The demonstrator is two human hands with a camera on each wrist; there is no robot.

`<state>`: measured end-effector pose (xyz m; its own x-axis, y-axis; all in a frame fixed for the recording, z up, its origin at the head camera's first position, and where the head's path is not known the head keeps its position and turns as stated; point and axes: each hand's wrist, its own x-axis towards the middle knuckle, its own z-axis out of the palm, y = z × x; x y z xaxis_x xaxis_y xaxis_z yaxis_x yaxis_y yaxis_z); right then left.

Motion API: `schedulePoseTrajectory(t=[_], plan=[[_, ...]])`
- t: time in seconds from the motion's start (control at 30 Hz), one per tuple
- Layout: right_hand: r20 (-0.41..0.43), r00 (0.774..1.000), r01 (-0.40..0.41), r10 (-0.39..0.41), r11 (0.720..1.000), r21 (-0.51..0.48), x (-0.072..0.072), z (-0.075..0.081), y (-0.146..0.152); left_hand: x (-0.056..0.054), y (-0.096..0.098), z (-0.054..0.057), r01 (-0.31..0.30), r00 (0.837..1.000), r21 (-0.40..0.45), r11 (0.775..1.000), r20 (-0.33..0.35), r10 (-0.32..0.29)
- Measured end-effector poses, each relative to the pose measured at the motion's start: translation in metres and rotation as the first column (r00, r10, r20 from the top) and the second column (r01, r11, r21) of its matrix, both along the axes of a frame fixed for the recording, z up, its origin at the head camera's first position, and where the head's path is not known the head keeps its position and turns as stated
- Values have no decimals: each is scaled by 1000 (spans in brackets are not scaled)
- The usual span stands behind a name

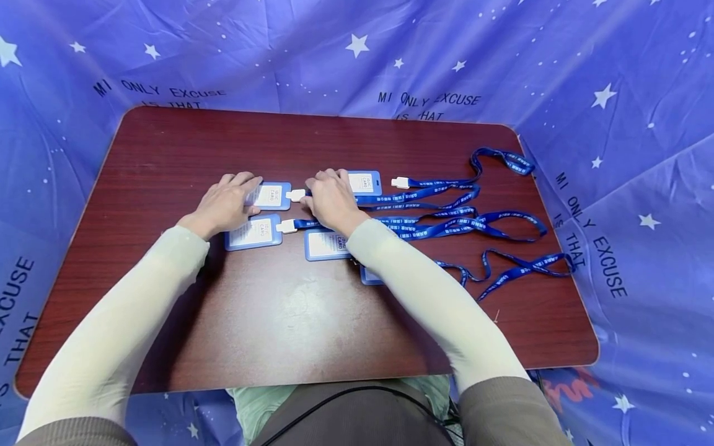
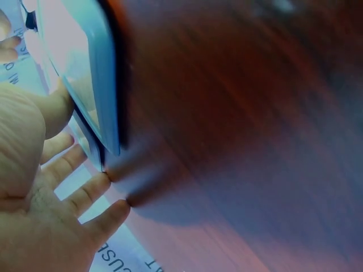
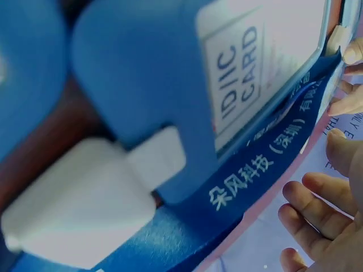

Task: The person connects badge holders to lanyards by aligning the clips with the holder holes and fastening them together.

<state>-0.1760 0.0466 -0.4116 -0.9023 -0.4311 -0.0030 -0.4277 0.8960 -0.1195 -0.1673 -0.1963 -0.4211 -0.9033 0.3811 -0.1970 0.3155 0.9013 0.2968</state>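
In the head view several blue ID badge holders with white cards lie on the table with blue lanyards. My left hand [image 1: 225,201] holds the upper left badge [image 1: 273,196] by its left end, index finger at the top corner and thumb at the lower one. In the left wrist view its other fingers [image 2: 91,192] spread down to the tabletop. At that badge's right end is a white clip [image 1: 296,196], and my right hand [image 1: 334,199] pinches the lanyard right beside it. A second badge [image 1: 254,233] lies just below, its clip [image 1: 287,227] pointing right.
Under the right forearm lie a middle badge [image 1: 323,245] and a partly covered one [image 1: 370,277]. Beyond the right hand is another badge [image 1: 364,182], near a loose white clip [image 1: 400,183]. Lanyard loops [image 1: 515,226] stretch toward the right edge. A blue starred cloth [image 1: 312,56] surrounds the table.
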Motion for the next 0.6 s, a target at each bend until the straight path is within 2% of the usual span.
schedulePoseTrajectory(t=[0.3, 0.6], plan=[[-7, 1000, 18, -19, 998, -66, 5, 4, 18, 1, -3, 1, 7, 1000, 28, 1000, -4, -7], [-36, 999, 23, -27, 996, -89, 8, 7, 36, 2, -4, 2, -1, 999, 71, 997, -52, 5]])
